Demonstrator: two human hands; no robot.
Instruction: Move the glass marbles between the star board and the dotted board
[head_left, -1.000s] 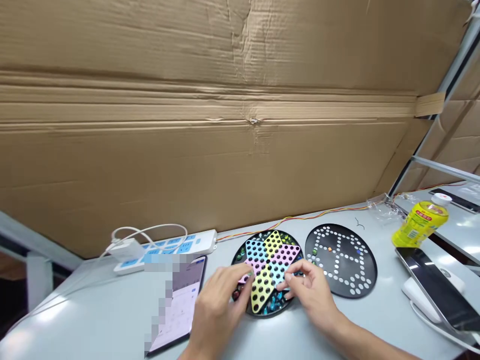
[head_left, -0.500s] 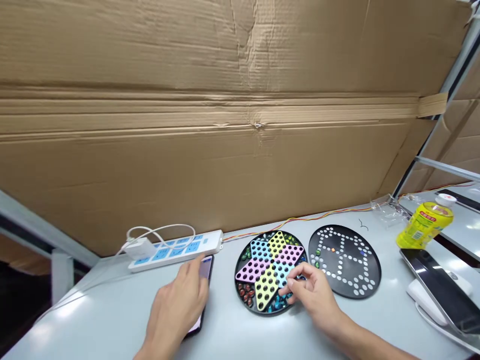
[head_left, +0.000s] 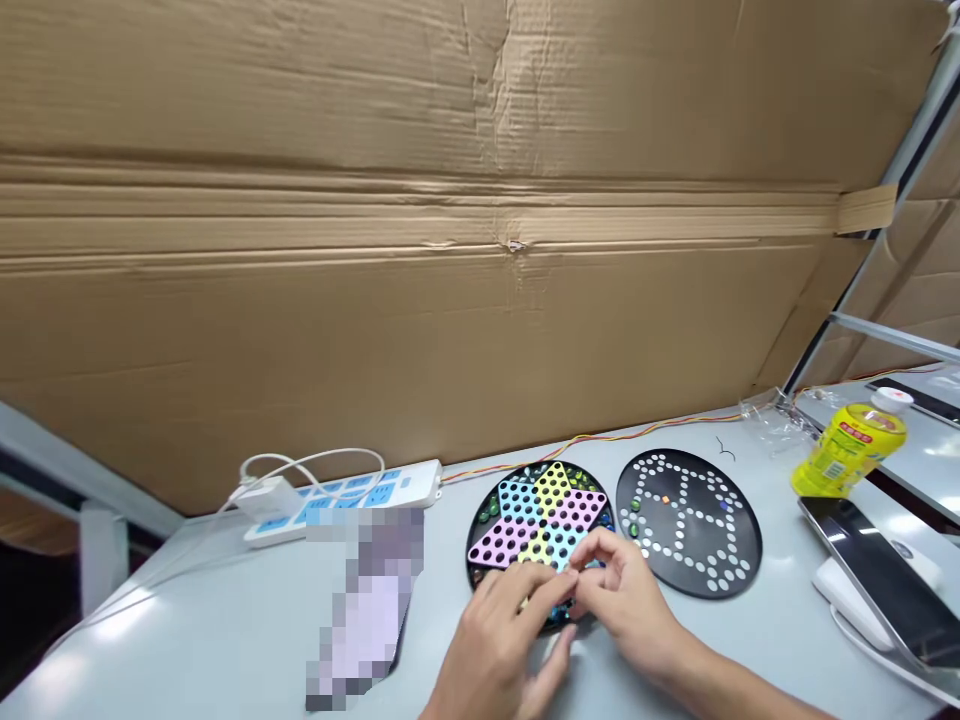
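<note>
The left hand (head_left: 499, 630) and right hand (head_left: 626, 605), fingers curled, nearly meet over the near edge of the round Chinese checkers board (head_left: 474, 556); whether either holds anything, I cannot tell.

We have a pale grey table (head_left: 187, 610) with a round Chinese checkers board (head_left: 517, 540) on it. Just right of this board lies a black round marble board (head_left: 690, 525); farther right stand a yellow bottle (head_left: 847, 455) and a tablet (head_left: 877, 570) leaning on a white object (head_left: 844, 590). Left of it lie a white power strip (head_left: 337, 505) and a pixelated phone (head_left: 367, 600). A striped ribbon wire (head_left: 600, 437) runs behind it.
</note>
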